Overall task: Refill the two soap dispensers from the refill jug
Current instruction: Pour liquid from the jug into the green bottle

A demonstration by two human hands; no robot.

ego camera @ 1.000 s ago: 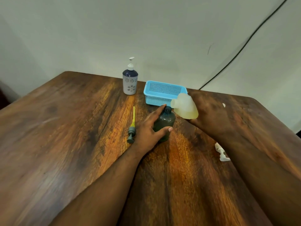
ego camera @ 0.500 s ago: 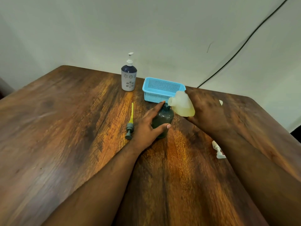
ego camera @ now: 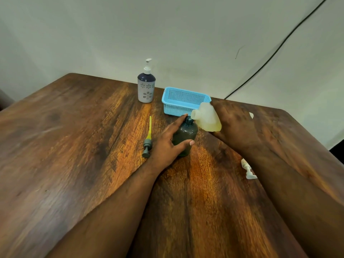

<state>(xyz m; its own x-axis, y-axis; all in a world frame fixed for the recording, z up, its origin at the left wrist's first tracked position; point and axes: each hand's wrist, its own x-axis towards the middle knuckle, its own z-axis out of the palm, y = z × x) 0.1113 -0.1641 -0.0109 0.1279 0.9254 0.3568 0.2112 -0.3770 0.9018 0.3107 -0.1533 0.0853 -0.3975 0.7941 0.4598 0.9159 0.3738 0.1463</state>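
My left hand [ego camera: 165, 146] gripped the dark dispenser [ego camera: 185, 135] mid-table, pump [ego camera: 148, 140] lying beside it. My right hand [ego camera: 236, 125] held the refill jug [ego camera: 207, 119] tipped at its mouth. The flowered dispenser [ego camera: 146, 88] stood capped behind; whether it was filled, unclear.

A dark grey-green tint is seen on the open dispenser [ego camera: 185, 135], and pale yellow on the refill jug [ego camera: 207, 118]. The second dispenser [ego camera: 146, 88] is coloured dark navy above and white below, with a pattern of grey flowers. The basket [ego camera: 183, 108] is light blue with a fine grid of holes, and the wooden table [ego camera: 74, 146] is streaked in brown and orange.
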